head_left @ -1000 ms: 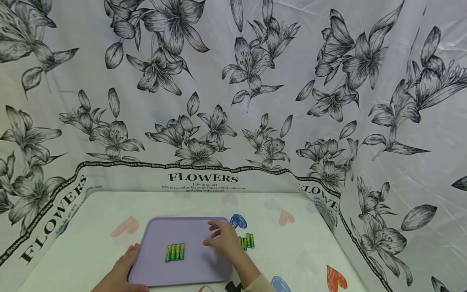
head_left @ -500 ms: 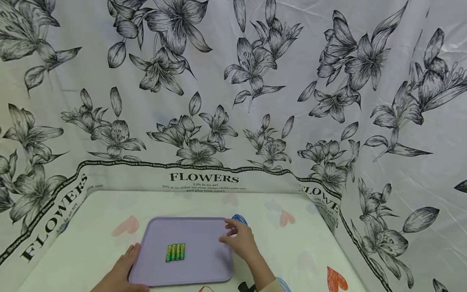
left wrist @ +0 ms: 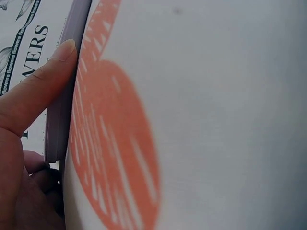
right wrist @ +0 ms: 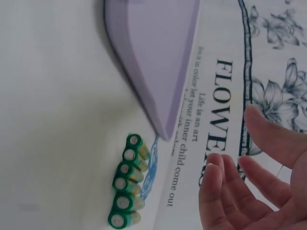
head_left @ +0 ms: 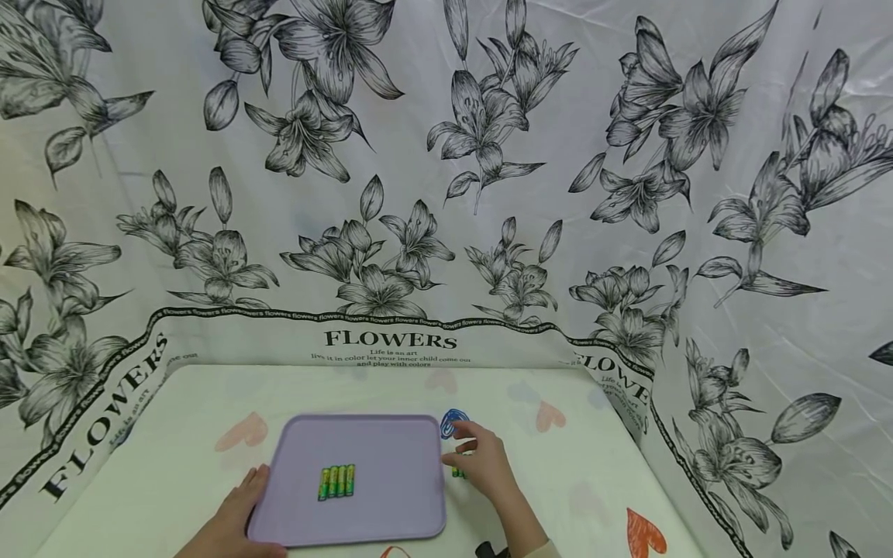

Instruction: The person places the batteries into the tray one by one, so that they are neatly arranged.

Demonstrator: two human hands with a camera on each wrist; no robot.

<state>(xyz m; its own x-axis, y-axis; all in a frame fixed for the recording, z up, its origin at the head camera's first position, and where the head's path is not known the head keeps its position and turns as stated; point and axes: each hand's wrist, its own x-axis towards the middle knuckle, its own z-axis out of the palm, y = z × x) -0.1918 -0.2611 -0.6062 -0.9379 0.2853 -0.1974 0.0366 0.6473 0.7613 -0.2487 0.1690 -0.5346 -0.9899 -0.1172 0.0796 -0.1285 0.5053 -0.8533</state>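
Observation:
A lilac tray (head_left: 384, 511) lies flat, with several green-and-yellow batteries (head_left: 337, 482) in a side-by-side row on it. My left hand (head_left: 233, 519) holds the tray's near left corner; in the left wrist view its thumb (left wrist: 43, 86) presses the tray's outer wall, while the other fingers are partly hidden behind the corner. Just past the tray's right edge hovers my right hand (head_left: 484, 465), fingers loosely bent and nothing between them. Behind and below it, partly covered in the head view, another row of batteries (right wrist: 125, 184) stands out in the right wrist view.
The white tablecloth (head_left: 579, 465) carries printed hearts and a blue scribble (head_left: 449, 422). A floral curtain (head_left: 391, 232) closes off the back and both sides. Near the right forearm a black object (head_left: 488, 550) shows at the bottom edge.
My right hand, empty throughout, has moved right from over the tray to beyond its right edge, above the outer batteries. The left hand and the batteries in the tray have stayed put.

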